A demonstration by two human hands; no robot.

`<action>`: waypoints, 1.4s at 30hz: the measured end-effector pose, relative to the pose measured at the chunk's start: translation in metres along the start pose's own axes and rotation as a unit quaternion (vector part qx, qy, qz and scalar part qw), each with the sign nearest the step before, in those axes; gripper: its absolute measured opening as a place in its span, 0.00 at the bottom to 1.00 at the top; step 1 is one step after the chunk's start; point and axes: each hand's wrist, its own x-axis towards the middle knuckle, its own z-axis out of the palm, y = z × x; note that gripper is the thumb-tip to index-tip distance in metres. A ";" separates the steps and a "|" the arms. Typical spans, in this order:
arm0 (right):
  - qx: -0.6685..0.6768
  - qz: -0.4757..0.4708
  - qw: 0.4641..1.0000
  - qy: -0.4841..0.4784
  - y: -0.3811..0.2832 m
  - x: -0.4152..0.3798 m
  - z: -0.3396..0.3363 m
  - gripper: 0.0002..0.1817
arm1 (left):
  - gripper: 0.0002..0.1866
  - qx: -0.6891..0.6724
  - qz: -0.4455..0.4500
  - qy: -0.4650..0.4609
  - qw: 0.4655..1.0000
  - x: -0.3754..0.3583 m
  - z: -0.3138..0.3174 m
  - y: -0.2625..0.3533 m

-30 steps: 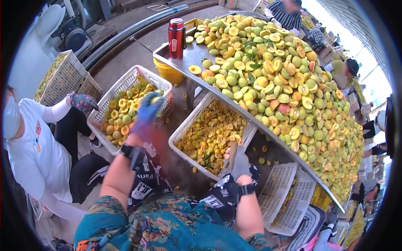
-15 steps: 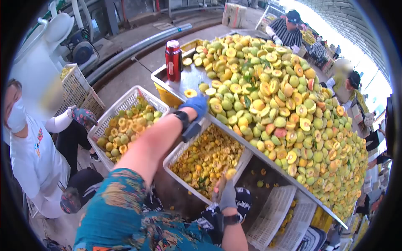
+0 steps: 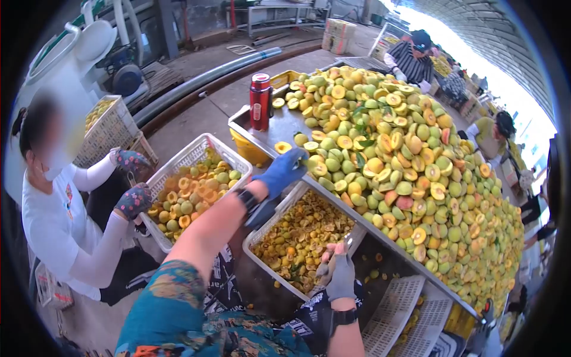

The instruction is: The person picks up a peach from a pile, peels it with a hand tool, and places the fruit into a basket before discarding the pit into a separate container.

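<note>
One by one, grasp halved yellow-green fruits [image 3: 374,165] on silver metal bench [image 3: 288,126] by skins; likely light, slick-fleshed. Cannot tell grip of blue-gloved left hand [image 3: 282,172]; see grey-gloved right hand [image 3: 341,278] pinching shiny tool [image 3: 350,242].

I observe a fruit-processing work shed, indicated by the curved, ribbed roof [image 3: 476,27], the large heap of halved fruit [image 3: 410,172] on a metal table [image 3: 285,130], the slotted plastic crates [image 3: 205,143] and several seated workers [image 3: 65,226].
</note>
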 end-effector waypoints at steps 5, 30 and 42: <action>0.008 -0.006 0.999 -0.045 -0.026 -0.039 0.046 0.25 | 0.20 -0.179 0.034 -0.224 0.957 -0.076 -0.039 0.112; -0.502 -0.374 0.779 -0.025 0.037 -0.111 0.109 0.12 | 0.21 -0.572 -0.151 0.070 0.803 -0.202 -0.038 0.181; -0.495 -0.259 0.825 -0.085 0.014 -0.120 0.111 0.10 | 0.21 -0.502 -0.166 0.150 0.835 -0.202 -0.024 0.198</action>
